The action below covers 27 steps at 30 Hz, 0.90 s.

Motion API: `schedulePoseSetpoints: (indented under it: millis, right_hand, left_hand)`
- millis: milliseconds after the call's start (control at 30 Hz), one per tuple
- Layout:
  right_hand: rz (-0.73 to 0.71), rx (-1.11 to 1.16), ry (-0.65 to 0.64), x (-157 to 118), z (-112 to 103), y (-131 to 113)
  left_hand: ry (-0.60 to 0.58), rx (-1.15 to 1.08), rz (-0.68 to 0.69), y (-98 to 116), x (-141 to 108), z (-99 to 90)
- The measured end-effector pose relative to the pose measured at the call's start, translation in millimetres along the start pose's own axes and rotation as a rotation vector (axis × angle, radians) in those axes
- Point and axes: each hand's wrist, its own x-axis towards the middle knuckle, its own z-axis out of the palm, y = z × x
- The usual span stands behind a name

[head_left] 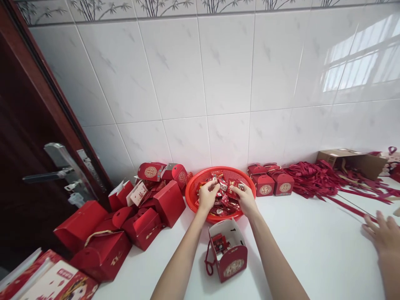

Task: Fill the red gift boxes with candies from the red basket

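Both of my hands reach into a red plastic basket [191,196] heaped with small red-wrapped candies [225,201]. The fingers of my left hand [208,196] are closed in a pinch at a wrapped candy near the middle of the heap. At the basket's right side, my right hand [246,201] pinches another wrapped candy [233,184]. Between my forearms, in front of the basket, stands an open red gift box [233,264] with a white inside and a gold emblem. A few small red packets [219,243] lie in it, and a red cord handle [208,262] hangs at its left.
Several red boxes [143,227] crowd the left, near the door handle [59,166]. Two closed boxes [283,184] stand right of the basket. Beyond lie red ribbons [309,177] and a cardboard box [350,158]. Another person's hand [383,233] touches a ribbon at far right.
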Motion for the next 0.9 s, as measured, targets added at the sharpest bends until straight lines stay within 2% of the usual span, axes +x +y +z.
schedulePoseSetpoints:
  millis: [300, 667, 900]
  right_hand:
    - [-0.052, -0.014, 0.000, 1.7, -1.8, 2.6]
    - [0.034, 0.101, -0.022, -1.8, -0.3, -5.9]
    - [0.014, 0.086, -0.017, -0.5, -1.6, -6.7]
  left_hand:
    - [-0.023, -0.090, -0.060, 1.5, 2.2, -2.4]
    - [-0.036, -0.192, -0.063, -0.1, 2.4, -2.4]
    - [-0.102, -0.204, -0.115, 5.9, -0.8, 1.8]
